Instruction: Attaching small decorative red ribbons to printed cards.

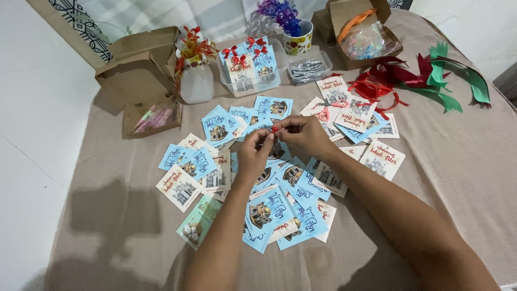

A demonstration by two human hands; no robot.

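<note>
Both hands, left hand [254, 152] and right hand [302, 134], are pinching a red bow [275, 129]; keeping tension even, above cards [269, 210] at six o'clock.

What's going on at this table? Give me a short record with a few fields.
surface: table under a beige cloth
left hand: pinching a blue card together with the right hand
right hand: fingers on a small red ribbon bow at the card's top
spread below: loose blue and white cards
finished pieces: clear tray of cards with red bows
supplies: red ribbon strips, green ribbon strips, open cardboard boxes
decor: purple flowers in a cup
</note>
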